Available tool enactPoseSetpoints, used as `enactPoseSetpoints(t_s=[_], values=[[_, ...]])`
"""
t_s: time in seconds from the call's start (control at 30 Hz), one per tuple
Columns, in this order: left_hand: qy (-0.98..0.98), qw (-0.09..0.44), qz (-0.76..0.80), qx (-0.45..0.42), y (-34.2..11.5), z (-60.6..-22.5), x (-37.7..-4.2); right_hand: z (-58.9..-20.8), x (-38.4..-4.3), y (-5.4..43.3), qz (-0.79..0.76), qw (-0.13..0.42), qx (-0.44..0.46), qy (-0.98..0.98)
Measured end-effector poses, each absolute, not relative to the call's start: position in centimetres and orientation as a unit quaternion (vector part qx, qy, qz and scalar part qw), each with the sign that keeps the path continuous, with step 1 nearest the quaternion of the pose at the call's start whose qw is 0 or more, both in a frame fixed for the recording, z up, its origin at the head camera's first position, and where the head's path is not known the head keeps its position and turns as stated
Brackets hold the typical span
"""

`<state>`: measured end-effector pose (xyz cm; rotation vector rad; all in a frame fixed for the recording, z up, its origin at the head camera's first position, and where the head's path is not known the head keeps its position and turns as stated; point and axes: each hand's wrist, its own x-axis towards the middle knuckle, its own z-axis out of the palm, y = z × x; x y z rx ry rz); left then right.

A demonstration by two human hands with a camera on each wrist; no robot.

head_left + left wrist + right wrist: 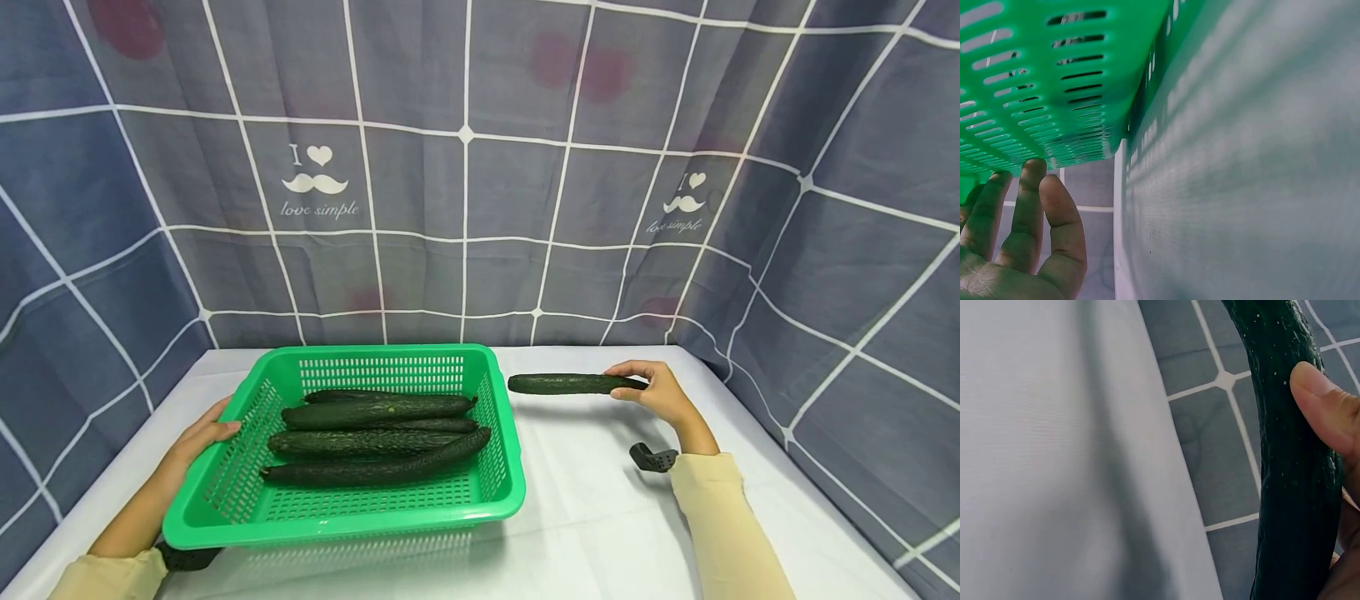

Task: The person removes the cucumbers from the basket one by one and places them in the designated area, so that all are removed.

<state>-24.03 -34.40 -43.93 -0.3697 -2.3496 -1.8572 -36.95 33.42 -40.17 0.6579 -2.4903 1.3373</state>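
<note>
A green plastic basket (337, 527) with slotted walls stands at the left of the white table, holding several dark green cucumbers (375, 412). At its left side, my left hand (198, 437) grips the rim, thumb on top. In the left wrist view, extended fingers (1063, 219) reach up to the slotted outer wall; the thumb is hidden there. To the right of the basket, another cucumber (558, 383) is held roughly level above the table by my right hand (658, 390), which pinches its right end. The right wrist view shows the thumb (1316, 394) pressed against that cucumber's skin.
A white cloth (585, 500) covers the table. Grey-blue checked curtains (420, 183) rise behind it and along both sides. Black wrist devices (654, 458) sit by both cream sleeves.
</note>
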Motion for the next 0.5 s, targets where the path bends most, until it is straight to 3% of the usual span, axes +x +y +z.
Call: enactPoseSetpoints(t_s=[0.5], values=[[-0.806, 0.081, -0.570, -0.133, -34.5, -44.6, -24.3, -42.6, -38.4, 31.8, 0.434, 0.074, 0.253, -0.861]])
